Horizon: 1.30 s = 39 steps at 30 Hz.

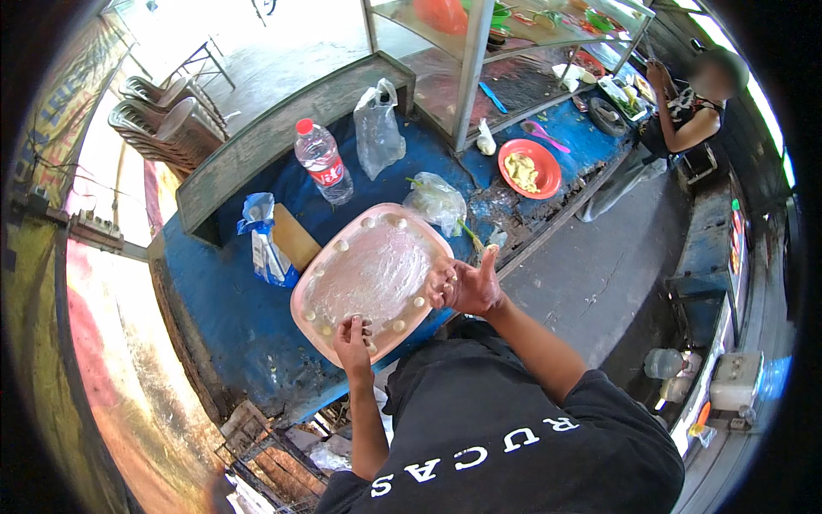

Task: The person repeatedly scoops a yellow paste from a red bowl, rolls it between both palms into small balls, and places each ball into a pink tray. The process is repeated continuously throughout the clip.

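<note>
A pale pink plastic tray [443,239] lies on the blue-topped table, its floor dusted with white powder. Several small pale dough balls [399,326] are spaced around its edge. Over the tray's near left side, my left hand [353,347] has its fingers bent close together; whether a dough ball is between them is hidden. My right hand [467,286] hovers by the tray's right rim, palm up, fingers curled and thumb stretched away. Pale bits cling to its fingers and thumb tip.
Beyond the tray stand a water bottle [324,167], a blue-and-white packet [266,247] and plastic bags [379,132]. An orange plate [551,170] with yellowish food sits to the right. A glass display case [467,83] rises behind. A person [687,122] is at the far right.
</note>
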Each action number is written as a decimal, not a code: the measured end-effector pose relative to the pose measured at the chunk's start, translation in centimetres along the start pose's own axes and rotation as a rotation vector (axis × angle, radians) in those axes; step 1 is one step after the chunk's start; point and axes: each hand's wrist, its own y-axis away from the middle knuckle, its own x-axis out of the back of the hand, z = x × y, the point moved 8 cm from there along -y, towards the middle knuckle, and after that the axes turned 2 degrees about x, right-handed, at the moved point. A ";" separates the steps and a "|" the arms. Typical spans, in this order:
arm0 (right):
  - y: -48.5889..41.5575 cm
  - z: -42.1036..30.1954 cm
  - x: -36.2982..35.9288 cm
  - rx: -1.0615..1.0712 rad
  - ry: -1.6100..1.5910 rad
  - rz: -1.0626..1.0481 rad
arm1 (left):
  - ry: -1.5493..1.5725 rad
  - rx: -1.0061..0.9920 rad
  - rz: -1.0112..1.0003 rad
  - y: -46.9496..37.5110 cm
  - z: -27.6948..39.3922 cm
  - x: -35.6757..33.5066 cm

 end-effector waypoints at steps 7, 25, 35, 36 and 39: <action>-0.8 -2.2 0.5 0.164 0.501 0.160 | 0.095 -0.230 -0.488 3.7 8.0 -11.7; 14.0 -25.0 21.8 0.243 1.004 1.098 | 0.026 0.012 -0.301 0.1 2.6 -18.2; 3.6 -41.7 35.0 0.059 2.018 0.862 | 0.082 0.176 -0.201 -0.8 -4.1 -36.0; 3.5 -42.1 35.3 0.098 2.002 0.879 | 0.119 0.222 -0.239 -1.1 -5.0 -37.7; 3.0 -41.3 36.0 -0.010 2.061 0.792 | 0.077 0.311 -0.237 -1.9 -7.8 -42.1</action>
